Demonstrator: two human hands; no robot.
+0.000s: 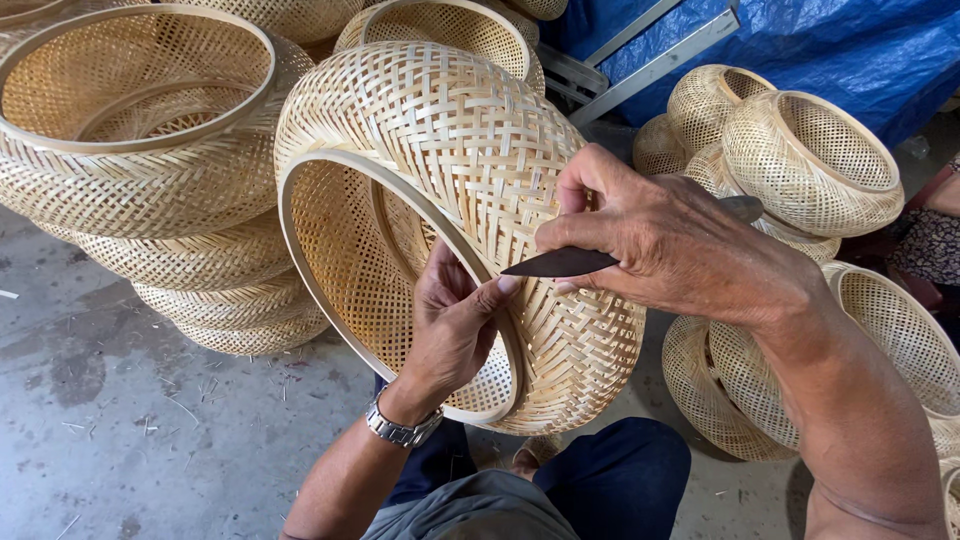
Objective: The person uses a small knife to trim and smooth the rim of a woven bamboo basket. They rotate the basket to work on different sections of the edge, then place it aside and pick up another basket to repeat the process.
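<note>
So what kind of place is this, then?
Probably a basket-weaving workshop: stacks of round woven bamboo baskets stand on a bare concrete floor, and the right hand works a dark pointed tool into another round woven bamboo basket.

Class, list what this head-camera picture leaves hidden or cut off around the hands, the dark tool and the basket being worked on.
- Dark tool: its rear end is covered by the right hand.
- Left hand: its fingers curl behind the woven basket rim.
- Basket stack: cut off by the top and left edges.

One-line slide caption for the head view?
Left hand grips woven bamboo basket rim; right hand presses dark pointed tool against it.
</note>
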